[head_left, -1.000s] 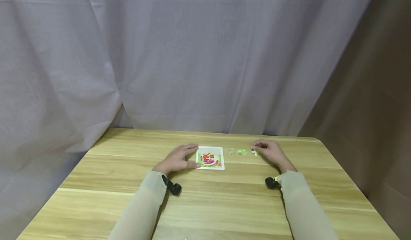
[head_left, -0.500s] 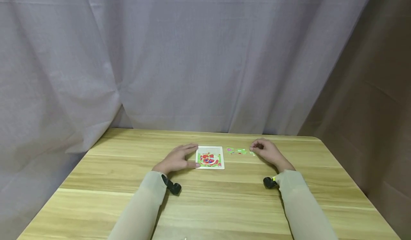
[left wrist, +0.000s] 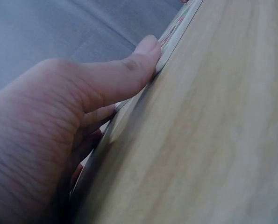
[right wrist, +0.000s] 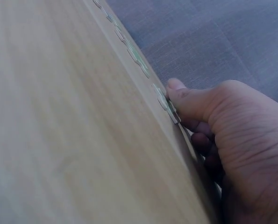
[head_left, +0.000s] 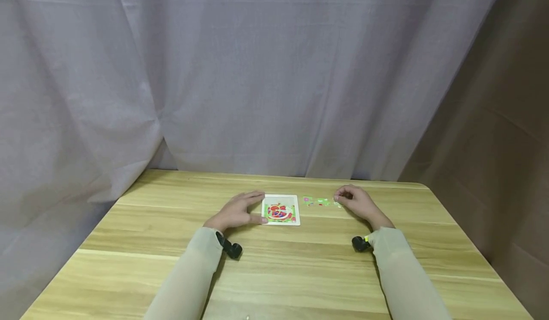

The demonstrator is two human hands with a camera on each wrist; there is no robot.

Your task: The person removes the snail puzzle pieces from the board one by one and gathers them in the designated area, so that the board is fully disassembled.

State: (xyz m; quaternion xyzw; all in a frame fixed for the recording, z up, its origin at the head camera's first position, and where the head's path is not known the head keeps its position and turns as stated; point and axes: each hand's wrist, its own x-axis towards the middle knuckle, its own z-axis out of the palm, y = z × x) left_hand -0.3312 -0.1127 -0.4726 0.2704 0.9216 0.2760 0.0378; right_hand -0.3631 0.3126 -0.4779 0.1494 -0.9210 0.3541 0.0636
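Note:
My left hand (head_left: 237,211) rests at the left side of a white-framed jigsaw puzzle (head_left: 298,208), thumb on the lower corner and fingers at the upper one, fairly straight. Red and green pieces fill the lower part of the puzzle; its upper part is bare. On the right, my right hand (head_left: 359,203) pinches a small green-and-white puzzle piece (right wrist: 166,103) at the tabletop, thumb over it and fingers curled. Its far side is hidden by the hand. Other green puzzle pieces (head_left: 321,201) lie in a row between this piece and the frame.
The wooden table (head_left: 274,272) ends at a grey curtain (head_left: 257,82) behind the hands. A brown curtain hangs along the right (head_left: 493,144). Each wrist carries a black camera (head_left: 233,251). A tiny pale speck lies near the front edge.
My right hand has moved slightly left with its puzzle piece, nearer the other pieces, and then stayed there. The left hand and the framed puzzle have kept their place.

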